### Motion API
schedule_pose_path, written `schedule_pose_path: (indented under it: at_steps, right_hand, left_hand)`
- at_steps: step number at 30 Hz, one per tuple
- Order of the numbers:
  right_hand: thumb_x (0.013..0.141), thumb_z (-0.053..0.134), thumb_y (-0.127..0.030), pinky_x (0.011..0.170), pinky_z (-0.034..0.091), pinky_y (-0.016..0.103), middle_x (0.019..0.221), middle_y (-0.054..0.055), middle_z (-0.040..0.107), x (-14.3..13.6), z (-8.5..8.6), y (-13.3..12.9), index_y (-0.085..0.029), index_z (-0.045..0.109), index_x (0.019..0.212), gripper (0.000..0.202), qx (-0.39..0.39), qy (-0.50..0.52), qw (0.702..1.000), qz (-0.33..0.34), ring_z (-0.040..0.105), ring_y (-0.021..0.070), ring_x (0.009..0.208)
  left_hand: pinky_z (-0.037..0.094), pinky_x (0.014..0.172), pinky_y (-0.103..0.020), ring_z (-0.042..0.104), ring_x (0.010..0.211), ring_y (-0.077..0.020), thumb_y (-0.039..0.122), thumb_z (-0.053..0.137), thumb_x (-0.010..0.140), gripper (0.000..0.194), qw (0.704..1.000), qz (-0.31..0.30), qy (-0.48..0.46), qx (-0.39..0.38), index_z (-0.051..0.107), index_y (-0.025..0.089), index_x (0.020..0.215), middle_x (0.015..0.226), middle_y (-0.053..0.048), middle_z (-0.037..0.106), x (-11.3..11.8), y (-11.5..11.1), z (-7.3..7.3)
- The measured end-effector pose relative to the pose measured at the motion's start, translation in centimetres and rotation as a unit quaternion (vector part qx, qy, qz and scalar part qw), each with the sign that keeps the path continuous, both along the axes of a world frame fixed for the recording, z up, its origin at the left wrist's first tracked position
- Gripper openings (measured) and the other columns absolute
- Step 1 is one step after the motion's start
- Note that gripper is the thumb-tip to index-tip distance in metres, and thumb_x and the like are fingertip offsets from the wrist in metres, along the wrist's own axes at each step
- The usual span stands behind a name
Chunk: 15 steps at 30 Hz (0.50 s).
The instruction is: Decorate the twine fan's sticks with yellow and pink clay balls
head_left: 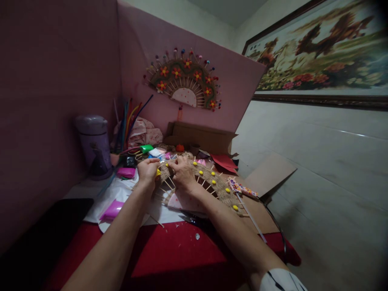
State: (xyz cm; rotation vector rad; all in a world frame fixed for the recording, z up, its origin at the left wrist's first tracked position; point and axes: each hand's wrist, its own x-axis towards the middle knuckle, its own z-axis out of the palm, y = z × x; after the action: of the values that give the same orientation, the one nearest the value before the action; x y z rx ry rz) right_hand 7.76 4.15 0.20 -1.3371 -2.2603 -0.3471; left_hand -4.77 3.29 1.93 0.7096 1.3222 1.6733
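Observation:
A half-round fan of woven twine and sticks (222,193) lies on the table, dotted with several yellow pieces (214,182). Its lower centre is pale cloth with pink spots (184,203). At the fan's upper left, my left hand (147,171) is closed around a bit of yellow material (158,172). My right hand (182,171) rests over the top of the twine band, its fingertips beside a small yellow piece (167,165). Whether anything sits between the right fingertips is hidden.
A finished fan (184,81) with flowers hangs on the pink board (236,76). At left stand a purple container (95,147) and coloured pipe cleaners (129,121). Pink packets (112,210), red sheets (223,162), a glue gun (242,188) and cardboard (271,174) surround the work.

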Motion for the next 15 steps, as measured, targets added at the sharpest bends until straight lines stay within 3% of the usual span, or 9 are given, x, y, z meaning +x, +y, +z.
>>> schedule_pose_path:
  at_steps: [3, 7, 9, 11, 13, 15]
  right_hand:
    - [0.082, 0.049, -0.015, 0.077, 0.035, 0.031, 0.095, 0.006, 0.053, 0.3, 0.3, 0.1, -0.027, 0.067, 0.110, 0.035, -0.009, 0.034, 0.999, 0.005, 0.041, 0.0209, 0.091]
    - [0.083, 0.047, -0.012, 0.080, 0.039, 0.031, 0.093, 0.006, 0.057, 2.1, 1.3, 0.0, -0.024, 0.068, 0.109, 0.036, 0.024, 0.154, 0.988, -0.004, 0.046, 0.0204, 0.092]
    - [0.084, 0.047, -0.013, 0.081, 0.041, 0.032, 0.092, 0.006, 0.059, 3.2, 1.8, -0.3, -0.023, 0.070, 0.105, 0.032, 0.038, 0.216, 0.976, -0.010, 0.049, 0.0202, 0.091]
    - [0.085, 0.050, -0.016, 0.081, 0.042, 0.032, 0.089, 0.006, 0.061, 3.8, 2.3, -1.1, -0.022, 0.071, 0.101, 0.027, 0.036, 0.261, 0.965, 0.012, 0.052, 0.0193, 0.088]
    - [0.086, 0.053, -0.020, 0.079, 0.044, 0.031, 0.087, 0.005, 0.061, 3.7, 2.5, -2.4, -0.021, 0.071, 0.099, 0.022, 0.025, 0.276, 0.959, 0.066, 0.054, 0.0181, 0.087]
    - [0.086, 0.056, -0.024, 0.081, 0.045, 0.031, 0.089, 0.005, 0.062, 3.4, 2.6, -3.9, -0.022, 0.070, 0.102, 0.021, 0.023, 0.261, 0.958, 0.119, 0.055, 0.0175, 0.089]
  left_hand:
    - [0.029, 0.036, -0.021, 0.044, 0.040, -0.0114, 0.012, 0.059, 0.052, 0.014, 1.000, 0.006, 0.017, -0.004, 0.062, 0.013, 0.066, 0.050, 0.000, 0.052, -0.2, 0.3, -0.5]
    - [0.033, 0.040, -0.021, 0.047, 0.045, -0.0107, 0.012, 0.059, 0.055, 0.014, 0.994, 0.079, 0.068, 0.023, 0.064, 0.013, 0.068, 0.058, -0.002, 0.057, -0.7, 1.0, -0.9]
    - [0.034, 0.041, -0.020, 0.047, 0.047, -0.0098, 0.013, 0.061, 0.058, 0.014, 0.993, 0.095, 0.049, 0.055, 0.063, 0.013, 0.071, 0.064, -0.003, 0.060, -0.7, 0.8, -0.6]
    - [0.033, 0.039, -0.019, 0.046, 0.045, -0.0083, 0.016, 0.063, 0.061, 0.014, 0.995, 0.030, -0.015, 0.091, 0.062, 0.014, 0.076, 0.068, -0.003, 0.062, -0.3, 0.2, 0.0]
    - [0.032, 0.037, -0.018, 0.046, 0.042, -0.0075, 0.020, 0.064, 0.065, 0.016, 0.981, -0.130, -0.090, 0.114, 0.062, 0.014, 0.080, 0.069, -0.003, 0.062, 0.5, -0.9, 0.7]
    - [0.035, 0.037, -0.018, 0.048, 0.043, -0.0078, 0.019, 0.066, 0.067, 0.016, 0.956, -0.236, -0.138, 0.105, 0.063, 0.012, 0.081, 0.067, -0.003, 0.062, 1.3, -2.0, 1.2]
